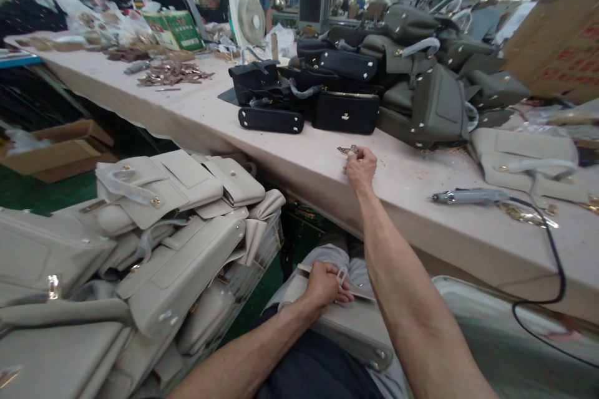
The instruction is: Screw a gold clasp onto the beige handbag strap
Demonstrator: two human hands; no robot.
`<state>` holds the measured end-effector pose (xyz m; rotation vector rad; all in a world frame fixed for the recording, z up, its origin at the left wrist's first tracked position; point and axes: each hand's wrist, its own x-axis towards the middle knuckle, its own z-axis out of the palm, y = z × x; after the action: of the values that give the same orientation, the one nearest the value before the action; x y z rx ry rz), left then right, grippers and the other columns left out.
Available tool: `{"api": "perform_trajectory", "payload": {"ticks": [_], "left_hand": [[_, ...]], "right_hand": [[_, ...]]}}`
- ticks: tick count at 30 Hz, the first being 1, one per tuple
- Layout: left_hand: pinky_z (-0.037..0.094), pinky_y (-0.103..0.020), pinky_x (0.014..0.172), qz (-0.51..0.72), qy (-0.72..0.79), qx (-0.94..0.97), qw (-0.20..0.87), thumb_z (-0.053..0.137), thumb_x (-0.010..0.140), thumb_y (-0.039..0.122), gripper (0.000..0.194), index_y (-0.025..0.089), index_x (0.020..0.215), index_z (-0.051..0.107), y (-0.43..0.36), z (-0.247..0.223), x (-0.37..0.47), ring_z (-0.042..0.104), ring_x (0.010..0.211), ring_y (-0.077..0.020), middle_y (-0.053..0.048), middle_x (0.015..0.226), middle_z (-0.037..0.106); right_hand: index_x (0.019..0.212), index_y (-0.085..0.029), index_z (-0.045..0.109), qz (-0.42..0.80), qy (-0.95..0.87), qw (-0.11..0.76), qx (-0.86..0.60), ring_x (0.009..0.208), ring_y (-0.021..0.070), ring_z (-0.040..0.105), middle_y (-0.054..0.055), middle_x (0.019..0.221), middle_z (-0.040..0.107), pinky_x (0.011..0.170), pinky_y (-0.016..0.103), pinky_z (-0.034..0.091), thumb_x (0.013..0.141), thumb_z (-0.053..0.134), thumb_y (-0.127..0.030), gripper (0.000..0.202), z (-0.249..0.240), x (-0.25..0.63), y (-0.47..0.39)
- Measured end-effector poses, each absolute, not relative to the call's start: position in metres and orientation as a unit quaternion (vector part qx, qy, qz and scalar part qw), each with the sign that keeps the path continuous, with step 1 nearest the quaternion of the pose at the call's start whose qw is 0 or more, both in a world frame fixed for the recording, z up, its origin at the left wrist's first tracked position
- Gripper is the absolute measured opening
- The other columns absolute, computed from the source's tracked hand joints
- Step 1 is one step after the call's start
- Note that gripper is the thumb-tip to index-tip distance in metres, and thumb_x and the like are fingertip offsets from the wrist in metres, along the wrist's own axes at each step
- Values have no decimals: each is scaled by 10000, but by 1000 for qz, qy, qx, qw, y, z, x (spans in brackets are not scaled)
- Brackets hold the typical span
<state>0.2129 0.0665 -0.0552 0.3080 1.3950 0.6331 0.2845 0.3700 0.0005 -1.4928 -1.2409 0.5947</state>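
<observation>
A beige handbag (355, 324) lies across my lap, with metal feet on its near end. My left hand (327, 287) is closed at its upper edge, and a small pale rectangular frame piece (342, 275) shows at the fingertips. Whether that piece is fixed to the bag I cannot tell. Stretched forward over the table (299, 165), my right hand (361, 167) pinches at a little cluster of small metal fittings (346, 150). Its fingertips partly hide them.
Beige handbags (182, 262) fill a crate at the left. Black handbags (346, 113) and dark olive handbags (423, 106) are heaped across the table. An electric screwdriver (472, 196) with a black cable (556, 262) lies right. Farther back are a fan (250, 17) and co-workers.
</observation>
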Motion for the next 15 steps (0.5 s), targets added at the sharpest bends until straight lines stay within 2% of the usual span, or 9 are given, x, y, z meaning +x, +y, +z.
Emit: {"api": "perform_trajectory", "payload": {"ticks": [6,11,15], "left_hand": [[553,-279,464,276,631,138,712,515,719,-56,216,124,759,628,68,-54,212,722,485,-224,-54,582,700],[549,-263,467,280,627,143,713,577,740,-35,171,126,766,631,67,-56,213,727,502,-217,-42,569,692],[538,-260,440,294,618,151,713,587,762,-36,173,134,731,609,65,-54,212,718,480,-216,-51,584,694]], "right_hand": [[980,-153,724,218,-534,499,-647,709,178,627,5,761,646,734,304,502,854,565,-271,235,-3,286,377],[1069,-170,728,212,-532,492,-656,692,184,594,-19,701,609,769,317,487,882,563,-279,273,0,284,377],[990,-201,770,159,-544,467,-679,814,224,638,46,837,692,887,387,500,923,589,-346,241,8,276,370]]}}
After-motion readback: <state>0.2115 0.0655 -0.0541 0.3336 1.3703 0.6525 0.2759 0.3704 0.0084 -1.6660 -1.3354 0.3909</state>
